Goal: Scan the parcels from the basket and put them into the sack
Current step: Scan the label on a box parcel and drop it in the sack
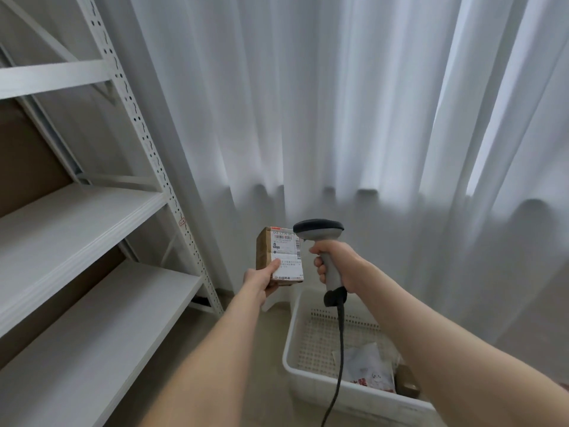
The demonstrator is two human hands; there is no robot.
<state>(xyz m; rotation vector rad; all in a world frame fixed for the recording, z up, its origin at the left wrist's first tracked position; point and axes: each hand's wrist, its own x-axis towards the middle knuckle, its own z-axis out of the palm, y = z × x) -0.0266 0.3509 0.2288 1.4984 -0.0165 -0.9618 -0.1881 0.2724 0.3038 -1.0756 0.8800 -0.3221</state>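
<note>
Left hand [261,280] clamps the box [278,257], label up, right hand [334,266] clenches the scanner [320,234]: best aim squarely at barcode.

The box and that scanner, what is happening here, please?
A person is scanning a parcel. The left hand holds a small cardboard box upright with its printed label facing the scanner, which the right hand grips by the handle, its cable hanging down. The scanner head sits right beside the label. Below, a white basket on the floor holds a white bag parcel and a small brown box. No sack is in view.
</note>
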